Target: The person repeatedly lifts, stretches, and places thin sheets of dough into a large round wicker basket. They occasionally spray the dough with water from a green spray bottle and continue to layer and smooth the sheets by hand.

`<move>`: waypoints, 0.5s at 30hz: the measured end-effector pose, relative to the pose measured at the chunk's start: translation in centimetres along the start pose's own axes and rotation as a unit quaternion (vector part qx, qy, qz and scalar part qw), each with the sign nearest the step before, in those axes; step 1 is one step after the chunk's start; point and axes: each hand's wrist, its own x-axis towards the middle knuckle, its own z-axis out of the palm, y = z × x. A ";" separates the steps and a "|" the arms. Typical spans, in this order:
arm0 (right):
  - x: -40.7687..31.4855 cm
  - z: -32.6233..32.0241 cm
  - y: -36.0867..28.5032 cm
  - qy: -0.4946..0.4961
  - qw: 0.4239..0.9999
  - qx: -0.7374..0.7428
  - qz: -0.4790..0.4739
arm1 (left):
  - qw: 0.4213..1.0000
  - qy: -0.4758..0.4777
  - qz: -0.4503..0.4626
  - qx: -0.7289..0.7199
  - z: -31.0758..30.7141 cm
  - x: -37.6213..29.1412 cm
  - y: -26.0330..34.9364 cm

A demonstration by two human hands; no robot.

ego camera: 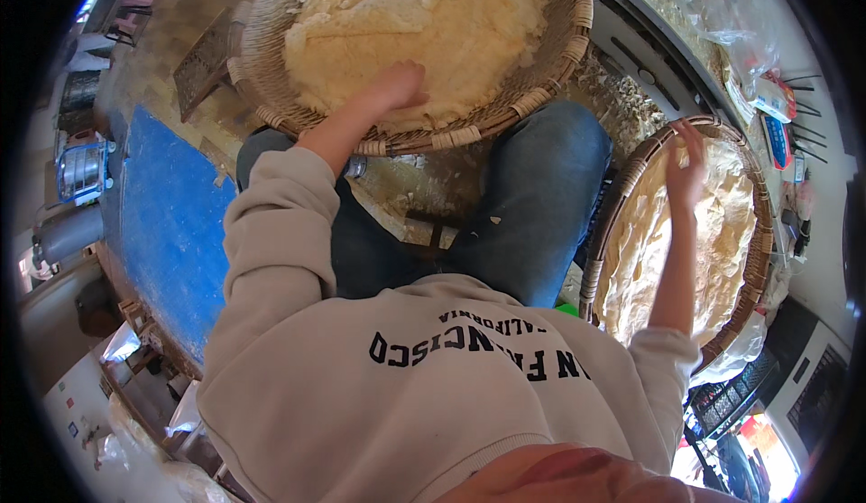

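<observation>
A large round wicker basket (457, 137) rests across my knees, holding a wide, pale, layered soft sheet-like mass (433, 22). My left hand (404, 85) is on the near part of that mass, fingers curled; whether they pinch any of it cannot be told. At the right stands a second wicker basket (595, 280) with crinkled, cream-coloured thin sheets (724, 232) in it. Over its far end is my right hand (687, 168), slightly blurred, with fingers apart near the rim and nothing visible in them.
A blue board (176, 225) lies at the left, by a metal pot (81, 173) and a grey cylinder (71, 231). Pale scraps (626, 97) cover the floor between the baskets. Plastic bags (731, 16) and small boxes (775, 100) are at the upper right.
</observation>
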 end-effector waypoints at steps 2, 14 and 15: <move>3.9 4.0 -7.2 -0.043 0.992 0.073 -0.096 | 1.000 -0.004 0.024 -0.018 0.7 0.4 0.0; 7.6 23.1 -23.3 -0.541 0.828 -0.003 -0.145 | 0.960 0.009 -0.149 -0.237 -0.3 1.6 -2.3; 7.6 23.2 -22.9 -0.527 0.836 0.042 -0.150 | 0.946 0.032 -0.148 -0.287 -0.4 1.8 -2.7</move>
